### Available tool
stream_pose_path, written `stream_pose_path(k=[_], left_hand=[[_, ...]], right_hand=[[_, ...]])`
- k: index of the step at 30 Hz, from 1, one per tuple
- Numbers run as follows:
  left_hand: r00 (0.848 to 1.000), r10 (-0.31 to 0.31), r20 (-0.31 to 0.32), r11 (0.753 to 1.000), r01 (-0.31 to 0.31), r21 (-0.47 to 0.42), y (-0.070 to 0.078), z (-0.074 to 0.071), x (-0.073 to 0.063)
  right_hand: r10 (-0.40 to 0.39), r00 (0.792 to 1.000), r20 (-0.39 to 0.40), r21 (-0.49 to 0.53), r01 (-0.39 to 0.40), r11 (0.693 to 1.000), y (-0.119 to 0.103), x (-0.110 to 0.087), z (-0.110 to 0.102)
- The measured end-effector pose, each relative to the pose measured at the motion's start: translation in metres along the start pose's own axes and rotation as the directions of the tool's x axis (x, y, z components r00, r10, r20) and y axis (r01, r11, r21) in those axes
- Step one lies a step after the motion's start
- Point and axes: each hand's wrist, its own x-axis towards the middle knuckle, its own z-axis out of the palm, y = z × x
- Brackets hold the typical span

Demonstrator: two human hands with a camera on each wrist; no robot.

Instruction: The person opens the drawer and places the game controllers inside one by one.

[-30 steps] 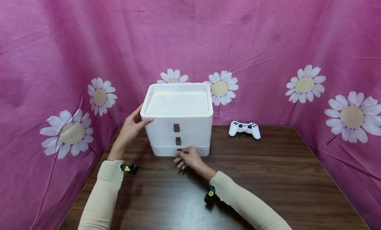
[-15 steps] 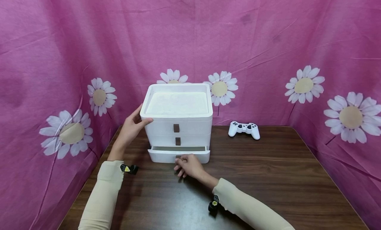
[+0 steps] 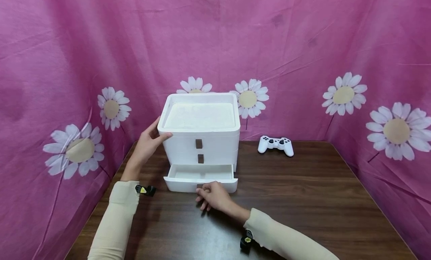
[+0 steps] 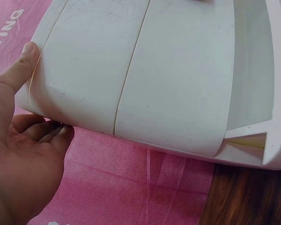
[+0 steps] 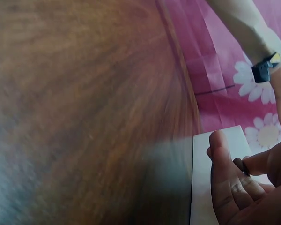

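Observation:
A white drawer cabinet (image 3: 219, 142) with three drawers and a tray-like top stands at the back of the table. My left hand (image 3: 144, 147) grips its upper left corner, thumb on the front face and fingers against the side, as the left wrist view shows. The bottom drawer (image 3: 180, 185) is pulled out partway, and no object shows inside. My right hand (image 3: 215, 196) pinches that drawer's small brown pull tab (image 5: 240, 164) between thumb and index finger. The upper two drawers are closed, each with a brown tab (image 3: 199, 143) on its front.
A white game controller (image 3: 275, 145) lies right of the cabinet near the back edge. The dark wooden table (image 3: 303, 200) stretches out in front. A pink cloth (image 3: 286, 46) with printed daisies hangs behind and along both sides.
The bottom drawer has slid out toward me from closed, drawn by my right hand on its tab. My left hand has stayed on the cabinet's corner.

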Motion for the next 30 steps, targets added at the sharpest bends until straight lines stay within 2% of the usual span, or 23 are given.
stream_pose_path(k=[8, 22, 30], left_hand=[[1.0, -0.016, 0.007, 1.0, 0.016, 0.015, -0.001, 0.0, -0.001], [1.0, 0.01, 0.004, 1.0, -0.01, 0.005, -0.001, 0.001, -0.001], [1.0, 0.015, 0.008, 1.0, -0.015, 0.01, 0.0, 0.0, 0.0]], right_hand=[[-0.021, 1.0, 0.023, -0.01, 0.021, 1.0, -0.003, -0.014, 0.006], [-0.015, 0.995, 0.101, 0.0, 0.015, 1.0, -0.006, -0.03, 0.01], [-0.025, 0.993, 0.113, 0.003, 0.024, 1.0, -0.007, -0.037, 0.012]])
